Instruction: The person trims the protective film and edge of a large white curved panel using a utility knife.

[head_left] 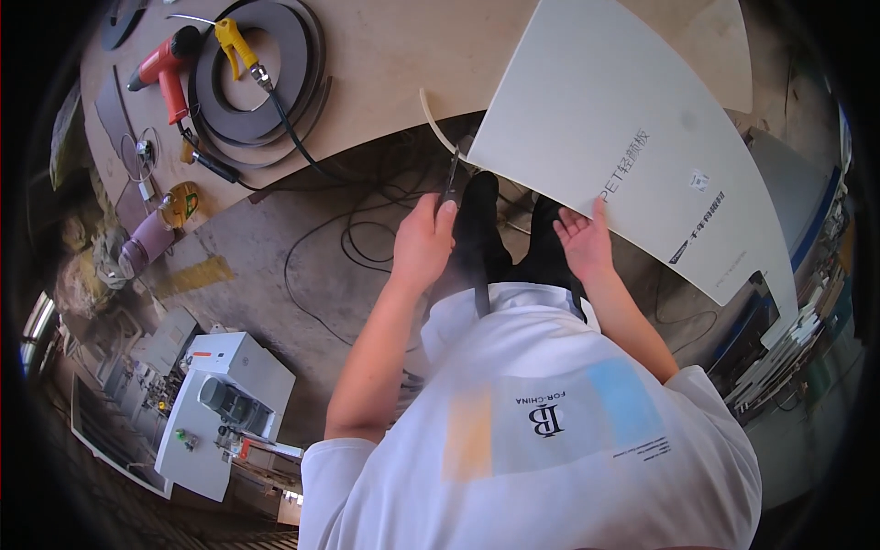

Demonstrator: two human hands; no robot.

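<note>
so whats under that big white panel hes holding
Under the white panel, the right hand props its lower edge. Bare concrete floor and black cables show beside it. Whatever lies beneath its far side is covered.

Red heat gun (163, 71), yellow air nozzle (235, 42), coiled edge banding (261, 78) on workbench (385, 64); white machine (215, 403) below.

Left hand (423, 240) closed in a tight grip, right hand (583, 240) flat with fingers spread, both forearms extended forward.
</note>
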